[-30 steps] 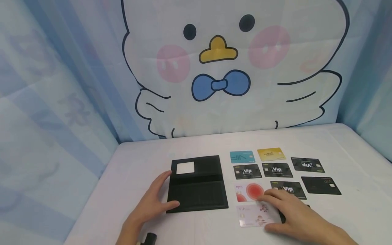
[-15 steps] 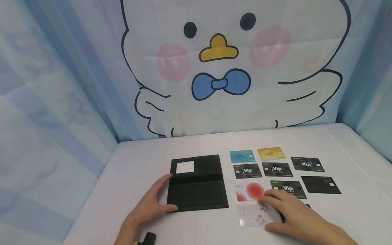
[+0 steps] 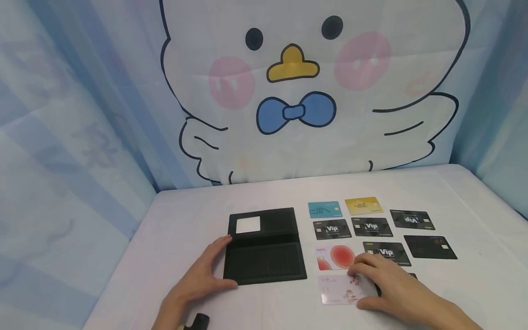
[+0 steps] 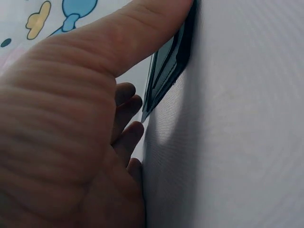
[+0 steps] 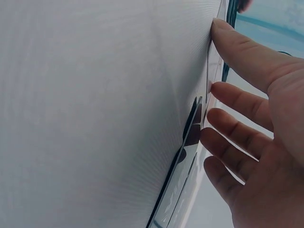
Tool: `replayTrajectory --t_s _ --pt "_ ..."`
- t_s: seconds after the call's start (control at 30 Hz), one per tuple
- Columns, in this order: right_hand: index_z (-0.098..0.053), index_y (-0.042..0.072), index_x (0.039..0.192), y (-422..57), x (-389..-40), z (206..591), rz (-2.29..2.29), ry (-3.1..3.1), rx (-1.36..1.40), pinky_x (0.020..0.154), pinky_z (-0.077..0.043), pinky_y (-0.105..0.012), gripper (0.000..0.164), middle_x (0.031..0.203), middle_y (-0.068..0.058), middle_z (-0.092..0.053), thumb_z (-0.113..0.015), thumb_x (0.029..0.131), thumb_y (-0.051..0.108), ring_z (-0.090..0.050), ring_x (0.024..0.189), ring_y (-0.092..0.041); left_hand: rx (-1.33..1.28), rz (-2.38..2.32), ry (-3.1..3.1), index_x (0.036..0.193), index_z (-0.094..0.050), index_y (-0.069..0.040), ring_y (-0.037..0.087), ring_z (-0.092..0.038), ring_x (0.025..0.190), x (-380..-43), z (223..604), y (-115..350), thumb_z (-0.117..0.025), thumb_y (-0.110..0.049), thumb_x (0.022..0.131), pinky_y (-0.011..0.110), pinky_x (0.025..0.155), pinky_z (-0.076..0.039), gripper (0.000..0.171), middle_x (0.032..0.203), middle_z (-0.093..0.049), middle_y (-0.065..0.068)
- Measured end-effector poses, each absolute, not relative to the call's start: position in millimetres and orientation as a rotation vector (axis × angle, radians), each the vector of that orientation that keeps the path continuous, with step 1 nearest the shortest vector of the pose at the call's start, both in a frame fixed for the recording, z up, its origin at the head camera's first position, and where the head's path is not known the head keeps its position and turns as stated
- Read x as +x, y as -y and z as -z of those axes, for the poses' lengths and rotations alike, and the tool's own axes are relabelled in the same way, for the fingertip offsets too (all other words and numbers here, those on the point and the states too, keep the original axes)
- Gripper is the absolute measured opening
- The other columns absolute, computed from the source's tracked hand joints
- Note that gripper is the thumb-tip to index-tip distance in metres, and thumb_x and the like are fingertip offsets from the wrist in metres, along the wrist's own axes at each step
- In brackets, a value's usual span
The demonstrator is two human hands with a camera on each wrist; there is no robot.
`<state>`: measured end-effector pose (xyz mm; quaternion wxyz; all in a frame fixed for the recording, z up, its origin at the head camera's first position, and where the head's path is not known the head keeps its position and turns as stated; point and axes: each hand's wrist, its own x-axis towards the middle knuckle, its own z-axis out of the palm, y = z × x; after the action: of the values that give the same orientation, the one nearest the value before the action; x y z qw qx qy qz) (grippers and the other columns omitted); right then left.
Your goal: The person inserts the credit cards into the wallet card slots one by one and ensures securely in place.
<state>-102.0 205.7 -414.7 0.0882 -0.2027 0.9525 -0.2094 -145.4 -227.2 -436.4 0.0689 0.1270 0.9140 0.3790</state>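
Note:
A black wallet (image 3: 268, 263) lies spread flat on the table, with a white window in its upper half. My left hand (image 3: 202, 275) rests at its left side, index fingertip at the upper edge and thumb beside the lower corner. The left wrist view shows the wallet (image 4: 171, 66) beyond that thumb. On the right, my right hand (image 3: 396, 286) lies low over a pale pink VIP card (image 3: 336, 291), thumb and index fingertip near two of its edges, fingers loosely bent. A dark card (image 3: 378, 289) is mostly hidden beneath this hand. The right wrist view shows the thumb and fingers (image 5: 237, 99) spread apart beside card edges.
Beyond the right hand lie a red-and-white card (image 3: 342, 256), a teal card (image 3: 325, 209), a gold card (image 3: 364, 206) and several black cards (image 3: 430, 247). A small black object (image 3: 200, 321) is by the left wrist. A cartoon curtain (image 3: 297, 151) stands behind the table.
My left thumb has drawn slightly left, off the wallet's lower corner. The right hand and the cards keep their places; the head view shifts slightly.

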Motion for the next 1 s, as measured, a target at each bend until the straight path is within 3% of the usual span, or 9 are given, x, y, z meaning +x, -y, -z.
replayTrajectory --t_s 0.53,0.73,0.87,1.0 --pt "-0.062 0.029 0.105 -205.6 -108.2 411.8 0.632 -2.750 -0.721 0.086 -0.046 -0.044 0.044 0.104 0.017 -0.050 -0.086 0.075 0.050 -0.044 0.098 -0.015 0.454 -1.000 -2.813 0.149 -0.051 -0.016 0.034 -0.032 0.146 -146.3 436.6 231.8 -0.088 -0.051 0.072 0.058 0.117 -0.025 0.093 0.157 -0.042 0.005" --pt "-0.062 0.025 0.107 -205.1 -106.7 412.5 0.642 -2.741 -0.685 0.086 -0.045 -0.047 0.045 0.103 0.015 -0.051 -0.087 0.076 0.045 -0.043 0.096 -0.016 0.505 -0.916 -2.820 0.151 -0.048 -0.016 0.034 -0.031 0.147 -147.3 437.0 233.6 -0.084 -0.057 0.075 0.059 0.117 -0.025 0.094 0.159 -0.040 0.006" --pt "-0.063 0.019 0.112 -204.2 -106.4 412.0 0.641 -2.729 -0.650 0.087 -0.045 -0.050 0.049 0.104 0.012 -0.053 -0.088 0.076 0.041 -0.045 0.096 -0.018 0.512 -0.955 -2.796 0.154 -0.044 -0.016 0.034 -0.027 0.149 -146.5 440.5 234.3 -0.085 -0.055 0.074 0.057 0.119 -0.019 0.098 0.160 -0.036 0.008" --pt "-0.064 0.015 0.118 -204.0 -106.7 410.5 0.659 -2.696 -0.621 0.090 -0.046 -0.054 0.055 0.111 0.008 -0.056 -0.090 0.074 0.036 -0.046 0.100 -0.021 0.428 -1.029 -2.818 0.155 -0.042 -0.016 0.033 -0.029 0.148 -143.7 442.6 232.3 -0.087 -0.052 0.074 0.055 0.119 -0.021 0.099 0.160 -0.037 0.008"
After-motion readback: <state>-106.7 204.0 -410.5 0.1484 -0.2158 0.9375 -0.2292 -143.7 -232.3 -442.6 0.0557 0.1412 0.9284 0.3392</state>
